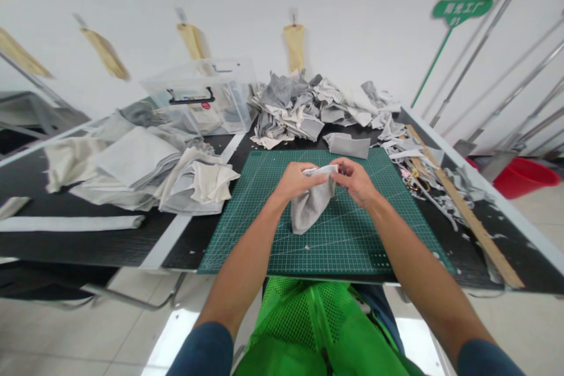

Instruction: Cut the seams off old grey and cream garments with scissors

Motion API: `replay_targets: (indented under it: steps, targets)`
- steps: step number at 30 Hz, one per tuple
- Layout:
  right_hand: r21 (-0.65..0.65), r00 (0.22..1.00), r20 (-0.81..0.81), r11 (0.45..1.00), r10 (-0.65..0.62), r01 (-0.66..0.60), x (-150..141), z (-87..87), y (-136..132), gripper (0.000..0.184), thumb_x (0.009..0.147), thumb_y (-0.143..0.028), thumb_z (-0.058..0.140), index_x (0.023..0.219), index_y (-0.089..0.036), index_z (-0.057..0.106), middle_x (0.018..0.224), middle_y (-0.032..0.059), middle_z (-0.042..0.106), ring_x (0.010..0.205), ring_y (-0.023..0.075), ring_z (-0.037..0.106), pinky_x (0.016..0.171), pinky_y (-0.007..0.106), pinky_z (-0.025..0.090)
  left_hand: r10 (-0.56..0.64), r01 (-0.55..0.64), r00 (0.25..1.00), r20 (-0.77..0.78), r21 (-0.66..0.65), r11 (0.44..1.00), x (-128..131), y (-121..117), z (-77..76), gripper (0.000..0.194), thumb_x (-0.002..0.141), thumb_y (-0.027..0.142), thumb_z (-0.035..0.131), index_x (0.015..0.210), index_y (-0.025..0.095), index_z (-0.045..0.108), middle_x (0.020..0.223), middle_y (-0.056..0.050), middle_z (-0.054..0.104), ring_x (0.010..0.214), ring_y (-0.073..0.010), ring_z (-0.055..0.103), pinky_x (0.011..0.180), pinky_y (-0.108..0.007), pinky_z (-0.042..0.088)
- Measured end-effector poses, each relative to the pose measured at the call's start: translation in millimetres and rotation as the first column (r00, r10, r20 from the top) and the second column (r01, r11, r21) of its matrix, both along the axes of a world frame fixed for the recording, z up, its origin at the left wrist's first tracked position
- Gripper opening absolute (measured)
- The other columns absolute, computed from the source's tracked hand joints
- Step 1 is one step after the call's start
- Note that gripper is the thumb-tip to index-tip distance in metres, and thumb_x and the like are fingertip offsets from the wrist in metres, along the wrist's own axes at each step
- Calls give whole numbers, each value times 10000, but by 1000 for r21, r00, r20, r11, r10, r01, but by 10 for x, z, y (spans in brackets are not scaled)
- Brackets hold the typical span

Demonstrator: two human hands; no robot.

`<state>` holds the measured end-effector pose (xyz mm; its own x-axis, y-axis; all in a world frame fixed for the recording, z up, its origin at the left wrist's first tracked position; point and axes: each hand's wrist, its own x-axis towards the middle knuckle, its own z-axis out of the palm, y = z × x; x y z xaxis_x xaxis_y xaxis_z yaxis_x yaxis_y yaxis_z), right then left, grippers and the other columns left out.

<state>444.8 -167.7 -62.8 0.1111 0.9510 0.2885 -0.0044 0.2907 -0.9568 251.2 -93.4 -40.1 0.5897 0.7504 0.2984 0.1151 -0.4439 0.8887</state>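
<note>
A piece of light grey fabric hangs from both my hands above the green cutting mat. My left hand grips its upper edge, thumb on top. At the upper right corner, my right hand pinches the same edge between thumb and fingers. The cloth droops in a fold, its lower end close to the mat. Just behind my right hand lies a flat folded grey fabric piece.
Folded cloth stacks lie at the left, beside a clear plastic box. A heap of fabric scraps stands at the back. To the right are a wooden ruler, scissors and cloth strips. A red bucket stands beyond the table.
</note>
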Motion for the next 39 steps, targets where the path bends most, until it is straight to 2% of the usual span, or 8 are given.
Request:
replay_targets:
  steps: [3,6,14,20,23,27,33,39]
  targets:
    - [-18,994,-113,1000,-12,10,-16,20,-2,388,718,-463,858,947,-208,675,734,-37,558,599,97,437,517,236,306,48,-48,999,16,2,999,8,1,-11,182,714,332,746,667,179,660,594,38,530,569,-116,439,541,-248,308]
    - [-38,989,-143,999,-39,33,-52,32,-3,409,707,-506,868,906,-204,677,672,-41,524,578,101,438,506,245,305,42,-40,995,90,-23,999,35,20,-49,77,675,216,682,743,189,657,667,35,580,612,-126,483,571,-244,358]
    - [-8,996,-93,1000,6,-7,-159,50,-48,377,784,-532,820,899,-202,679,639,-48,525,550,94,407,520,253,310,45,-11,977,209,-160,987,109,-79,-43,214,654,191,671,863,198,624,717,48,576,634,-112,486,608,-229,388]
    - [67,997,-71,998,-10,15,-134,20,-29,420,787,-441,821,1097,-247,614,903,-5,682,752,140,571,708,281,458,81,-14,965,249,-259,966,119,-105,2,220,682,305,773,842,174,696,727,22,625,648,-116,527,621,-238,413]
    - [132,997,3,989,-72,71,-105,-5,-2,358,840,-423,747,1115,-258,588,1038,20,708,836,161,605,800,316,493,128,-32,945,300,-302,953,122,-87,-8,264,670,292,803,895,175,729,762,11,664,673,-121,561,634,-238,433]
    - [151,959,214,976,-186,156,-87,-58,42,279,932,-445,627,1110,-231,634,1098,59,709,881,186,636,833,352,517,161,-44,934,319,-346,937,115,-57,-33,279,681,292,817,924,172,752,757,5,676,665,-120,575,624,-232,438]
    - [192,938,277,968,-209,159,-110,-182,116,563,985,-471,556,1490,-255,430,1256,95,682,907,200,669,881,404,551,150,8,915,375,-388,922,123,-44,-43,281,698,338,840,878,176,697,731,16,659,637,-107,578,598,-215,438]
    - [236,866,387,942,-318,241,-79,-184,111,672,979,-503,570,1563,-249,355,1115,82,685,856,220,655,831,419,559,62,140,887,457,-396,908,139,-98,-8,324,773,408,786,901,213,561,770,6,697,651,-131,644,655,-255,513]
